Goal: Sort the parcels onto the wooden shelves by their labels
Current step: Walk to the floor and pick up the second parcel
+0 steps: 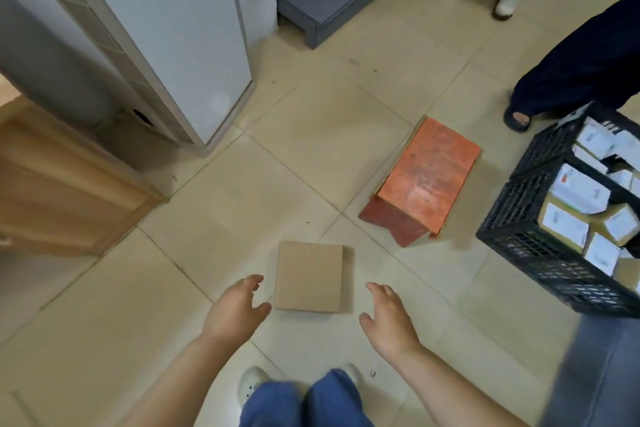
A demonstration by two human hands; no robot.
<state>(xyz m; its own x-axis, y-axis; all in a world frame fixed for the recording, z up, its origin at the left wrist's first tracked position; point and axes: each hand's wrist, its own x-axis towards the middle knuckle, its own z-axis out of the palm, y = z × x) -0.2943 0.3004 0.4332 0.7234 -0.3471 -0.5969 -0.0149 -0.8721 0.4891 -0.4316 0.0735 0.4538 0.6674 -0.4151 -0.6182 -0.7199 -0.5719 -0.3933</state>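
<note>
Pickup step — left hand (pixel 239 308), right hand (pixel 388 315) open, flanking flat brown cardboard parcel (pixel 310 276) on floor; next: grip, read label.

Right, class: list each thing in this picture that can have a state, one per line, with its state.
Cardboard parcel: flat on the floor, plain side up, not held.
Left hand: open, beside the parcel, not gripping.
Right hand: open, empty.
Black crate: on the floor, tilted, full of labelled parcels.
Red stool: upright, nothing on it.

Plain brown parcel (pixel 309 277) flat on floor
</note>
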